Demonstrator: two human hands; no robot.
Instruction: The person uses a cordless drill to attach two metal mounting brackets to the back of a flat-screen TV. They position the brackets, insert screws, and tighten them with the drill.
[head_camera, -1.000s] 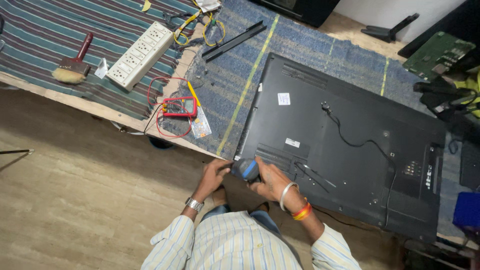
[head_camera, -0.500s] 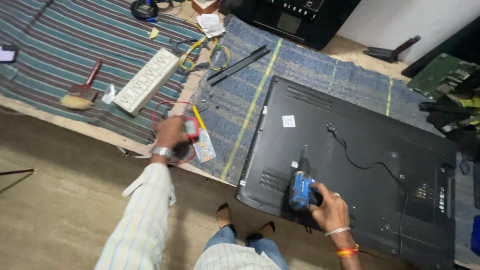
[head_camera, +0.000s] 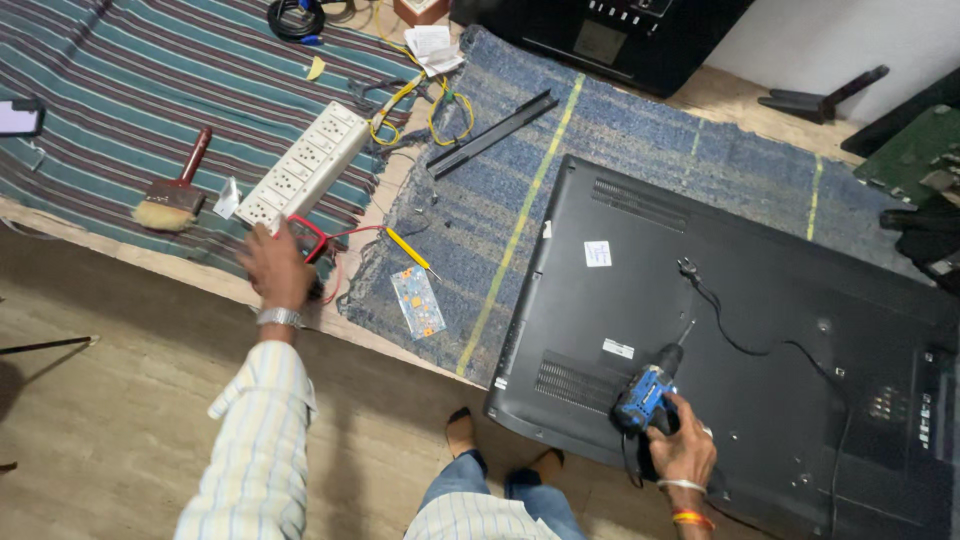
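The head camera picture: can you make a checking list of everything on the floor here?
Surface: blue woven mat and striped cloth on a wood-look floor.
Job's things: black television lying face down; blue drill; red meter.
Clutter: brush, white power strip, small circuit board, black bar.
Grippers: left hand covers the red meter; right hand grips the blue drill.
Cables: black cord across the television; yellow wires.
Surroundings: another black set, white wall.

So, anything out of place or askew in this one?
Mostly workshop clutter. The television lies face down, its corner hanging past the blue mat onto bare floor. Yellow wires tangle by the power strip.
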